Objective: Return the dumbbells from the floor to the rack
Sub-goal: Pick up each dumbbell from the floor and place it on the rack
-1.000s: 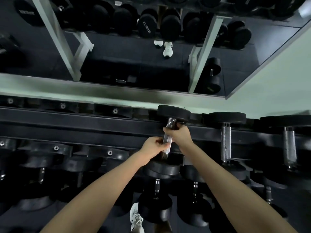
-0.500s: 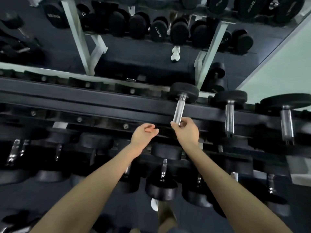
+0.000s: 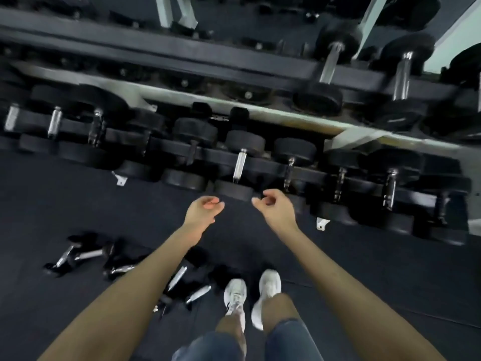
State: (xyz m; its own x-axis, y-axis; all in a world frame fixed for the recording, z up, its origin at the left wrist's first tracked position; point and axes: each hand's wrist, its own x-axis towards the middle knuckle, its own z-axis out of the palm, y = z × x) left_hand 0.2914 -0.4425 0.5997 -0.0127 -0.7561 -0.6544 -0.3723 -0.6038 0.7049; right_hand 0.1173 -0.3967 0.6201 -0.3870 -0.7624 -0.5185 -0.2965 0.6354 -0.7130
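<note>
Curling loosely, left hand (image 3: pixel 204 211) and right hand (image 3: pixel 277 211) near rack (image 3: pixel 270 166)

A gym's free-weights area. Just beyond the person's fingers (image 3: pixel 216 204) stands a long, tiered dumbbell rack (image 3: pixel 166 58). Its dark rails are loaded end to end with black round-headed dumbbells (image 3: pixel 240 162) on chrome handles, larger ones on the tier above. Dark rubber flooring (image 3: pixel 78 204) lies beneath the fingers. Below them and to the left, several small dumbbells (image 3: pixel 83 254) lie loose on it. White trainers (image 3: pixel 235 295) stand below the fingers.
</note>
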